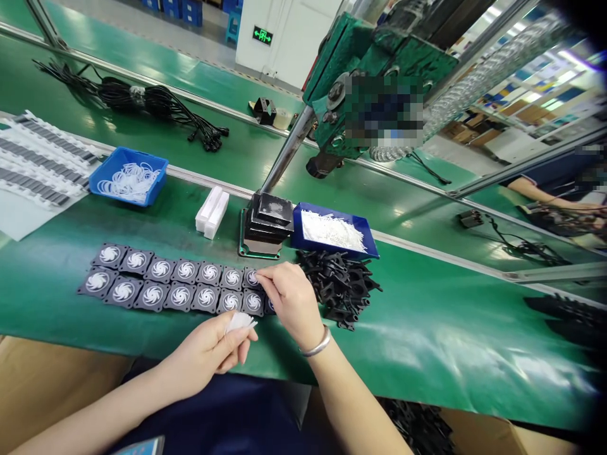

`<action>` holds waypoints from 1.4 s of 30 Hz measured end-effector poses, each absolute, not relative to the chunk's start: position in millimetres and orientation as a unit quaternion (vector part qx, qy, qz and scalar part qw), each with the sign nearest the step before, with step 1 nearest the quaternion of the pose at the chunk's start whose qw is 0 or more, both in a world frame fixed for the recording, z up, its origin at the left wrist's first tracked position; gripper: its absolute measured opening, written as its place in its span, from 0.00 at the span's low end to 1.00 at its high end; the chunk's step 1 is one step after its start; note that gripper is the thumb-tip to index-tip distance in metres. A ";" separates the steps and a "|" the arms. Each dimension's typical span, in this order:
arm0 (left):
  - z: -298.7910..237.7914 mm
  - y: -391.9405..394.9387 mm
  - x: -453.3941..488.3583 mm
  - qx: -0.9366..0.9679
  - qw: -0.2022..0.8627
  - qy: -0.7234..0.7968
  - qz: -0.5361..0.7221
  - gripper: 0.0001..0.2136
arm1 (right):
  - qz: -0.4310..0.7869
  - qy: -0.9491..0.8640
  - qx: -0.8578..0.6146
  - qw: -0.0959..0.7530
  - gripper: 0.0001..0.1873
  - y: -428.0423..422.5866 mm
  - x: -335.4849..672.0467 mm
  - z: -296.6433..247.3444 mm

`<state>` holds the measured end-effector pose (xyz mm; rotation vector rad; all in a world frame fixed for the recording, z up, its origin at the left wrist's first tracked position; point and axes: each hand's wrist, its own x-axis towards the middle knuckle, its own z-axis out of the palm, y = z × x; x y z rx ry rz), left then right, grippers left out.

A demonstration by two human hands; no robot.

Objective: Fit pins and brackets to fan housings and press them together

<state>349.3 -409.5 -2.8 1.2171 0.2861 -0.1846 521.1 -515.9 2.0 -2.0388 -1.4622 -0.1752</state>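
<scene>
Two rows of black square frames (152, 294) lie before me, with white pinwheel-shaped discs (181, 296) in their centres. My left hand (211, 344) is closed around a small bunch of thin white pieces (240, 322) just below the lower row. At the right end of the upper row, my right hand (294, 300) pinches at a white pinwheel disc (252, 277) over a black frame. Its fingertips partly cover that disc, and the hand hides part of the last frame in the lower row.
Black plastic parts (339, 287) are heaped right of my right hand. Behind stand a blue tray of white sticks (374, 245), a green press (327, 82) over its block (272, 212), white blocks (212, 212) and a blue bin of white rings (152, 197). Another person's arm (545, 193) shows far right.
</scene>
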 end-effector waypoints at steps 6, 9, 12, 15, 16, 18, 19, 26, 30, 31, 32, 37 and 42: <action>-7.9 -409.0 347.0 0.624 0.769 0.130 -0.050 0.18 | -0.115 -0.487 -0.781 0.374 0.11 -526.3 517.6 25.4; -8.1 -407.7 346.4 0.657 0.744 0.120 -0.041 0.19 | 0.061 -0.538 -0.733 0.411 0.10 -535.7 503.8 33.0; -6.1 -408.5 346.6 0.674 0.730 0.106 -0.034 0.19 | 0.171 -0.536 -0.693 0.451 0.02 -540.9 487.9 30.1; -4.3 -410.7 347.0 0.669 0.735 0.100 -0.034 0.20 | 0.162 -0.511 -0.701 0.470 0.07 -542.6 479.8 26.5; -4.0 -411.4 347.1 0.667 0.737 0.100 -0.034 0.20 | 0.157 -0.510 -0.703 0.469 0.08 -543.0 479.3 26.6; -3.7 -412.0 347.3 0.667 0.736 0.106 -0.032 0.21 | 0.144 -0.512 -0.704 0.471 0.10 -544.4 480.8 29.0; -3.7 -411.9 347.2 0.666 0.737 0.113 -0.028 0.21 | 0.135 -0.507 -0.704 0.478 0.10 -545.4 482.4 30.7; -7.6 -404.7 339.5 0.605 0.776 0.178 -0.002 0.18 | 0.034 -0.452 -0.765 0.458 0.05 -549.0 493.8 28.9; -10.6 -401.1 333.1 0.587 0.787 0.190 -0.001 0.18 | -0.018 -0.524 -0.756 0.391 0.06 -543.8 493.2 16.5; -11.0 -400.7 332.0 0.585 0.788 0.191 -0.001 0.18 | -0.030 -0.530 -0.757 0.381 0.06 -542.7 492.7 14.4; -11.2 -400.6 331.1 0.584 0.789 0.190 0.000 0.18 | -0.040 -0.534 -0.758 0.371 0.06 -541.9 492.3 13.2; -11.6 -401.0 329.6 0.584 0.791 0.182 -0.008 0.18 | -0.060 -0.552 -0.756 0.348 0.07 -541.8 491.7 14.3; -14.0 -401.7 328.8 0.590 0.787 0.181 -0.010 0.19 | -0.063 -0.564 -0.756 0.326 0.05 -540.7 491.7 7.4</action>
